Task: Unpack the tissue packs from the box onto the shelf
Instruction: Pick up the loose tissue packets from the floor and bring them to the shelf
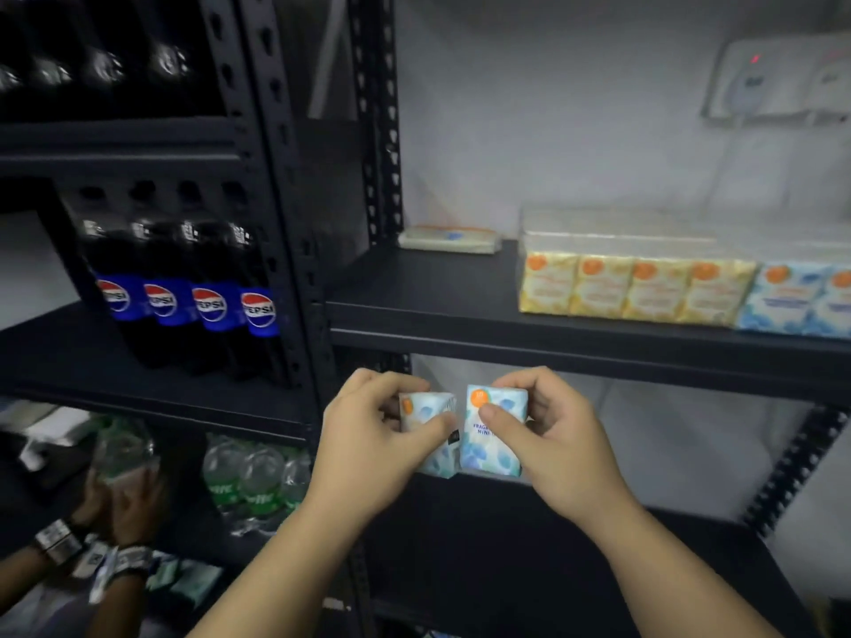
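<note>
**Two tissue packs in hand, below the stocked shelf**

Your left hand [368, 446] pinches one blue-and-white tissue pack [435, 435], thumb across its front. Your right hand [548, 446] grips a second blue-and-white pack [490, 446] the same way. The two stand upright, almost touching, at about 6 o'clock in view, just under the front lip of the black metal shelf [460, 292].

These packs look light and soft, with slick printed film that could slide, so hold them by the broad faces and don't squeeze hard.

At 2 o'clock, yellow tissue packs [631, 287] stand in a row beside more blue ones [801, 299]. A flat pack [449, 239] lies at 12 o'clock. Pepsi bottles [184, 297] fill the rack at 9 o'clock.
</note>
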Motion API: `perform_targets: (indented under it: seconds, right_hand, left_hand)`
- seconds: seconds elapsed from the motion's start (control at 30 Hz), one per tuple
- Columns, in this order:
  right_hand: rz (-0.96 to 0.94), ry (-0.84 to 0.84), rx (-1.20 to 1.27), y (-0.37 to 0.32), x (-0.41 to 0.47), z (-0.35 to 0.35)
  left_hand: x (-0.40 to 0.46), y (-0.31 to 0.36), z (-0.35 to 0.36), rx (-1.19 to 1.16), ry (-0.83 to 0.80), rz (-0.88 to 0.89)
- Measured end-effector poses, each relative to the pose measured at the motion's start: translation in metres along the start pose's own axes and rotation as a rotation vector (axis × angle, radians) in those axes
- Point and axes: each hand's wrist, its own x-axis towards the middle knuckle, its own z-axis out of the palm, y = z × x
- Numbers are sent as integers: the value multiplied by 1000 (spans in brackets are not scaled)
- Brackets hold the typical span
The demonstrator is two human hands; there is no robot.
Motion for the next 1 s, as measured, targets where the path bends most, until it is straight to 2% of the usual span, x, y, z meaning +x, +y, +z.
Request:
perform_targets:
  seconds: [0.17,0.27,0.47,0.63,0.9,1.0]
  right_hand:
    - [-160,5,7,-45,38,17]
    - [-193,38,-11,-65,69,21]
    - [-78,106,-157,-61,135,27]
    - [18,153,-401,-45,166,31]
    - [53,104,-547,-38,174,37]
    - [55,12,-596,-38,168,36]
  left_hand:
    - [39,26,-40,45,87,114]
    - [72,37,-54,60,98,125]
    - [133,31,-52,116,66,72]
    - [169,13,-37,232,-9,62]
    - [181,-8,-21,261,-85,65]
    - [171,-17,-30,203,-126,153]
